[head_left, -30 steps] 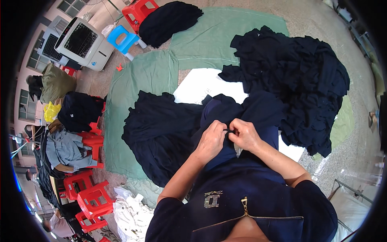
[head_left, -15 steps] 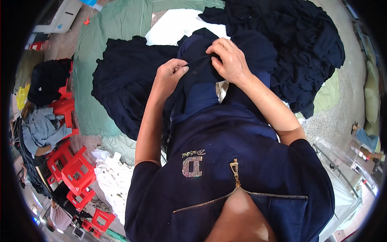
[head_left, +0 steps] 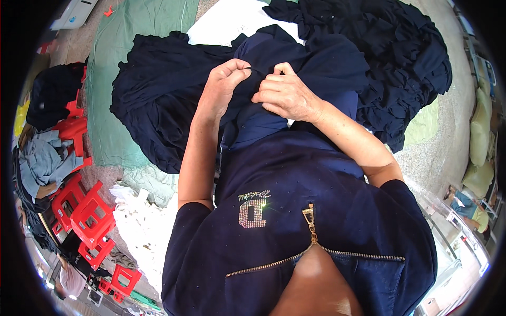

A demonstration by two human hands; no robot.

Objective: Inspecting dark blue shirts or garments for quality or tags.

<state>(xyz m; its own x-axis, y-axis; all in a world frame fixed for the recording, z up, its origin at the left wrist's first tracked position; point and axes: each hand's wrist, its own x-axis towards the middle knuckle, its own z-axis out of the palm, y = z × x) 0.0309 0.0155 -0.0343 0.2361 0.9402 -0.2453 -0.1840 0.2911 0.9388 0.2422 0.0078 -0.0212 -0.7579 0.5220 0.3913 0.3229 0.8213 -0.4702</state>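
Note:
A dark navy garment [head_left: 295,57] lies across my lap. My left hand [head_left: 224,87] pinches its edge between thumb and forefinger. Close by on the right, my right hand [head_left: 289,96] has its fingers curled against the same cloth, gripping a fold. Exactly what sits under the right fingertips is hidden. To the left spreads a heap of dark garments [head_left: 153,100]; a bigger dark heap [head_left: 406,63] rises at the far right.
A green sheet [head_left: 113,105] covers the floor at left, with a white cloth [head_left: 221,26] beyond my hands. Red plastic stools [head_left: 90,216] stand at left, some bearing clothes. White fabric [head_left: 139,226] lies beside me. Green padded bundles [head_left: 478,131] line the right edge.
My right hand has come down and left, its fingers folding in over the cloth. The left hand still pinches the garment, slightly higher. The button seen between the hands is now out of sight.

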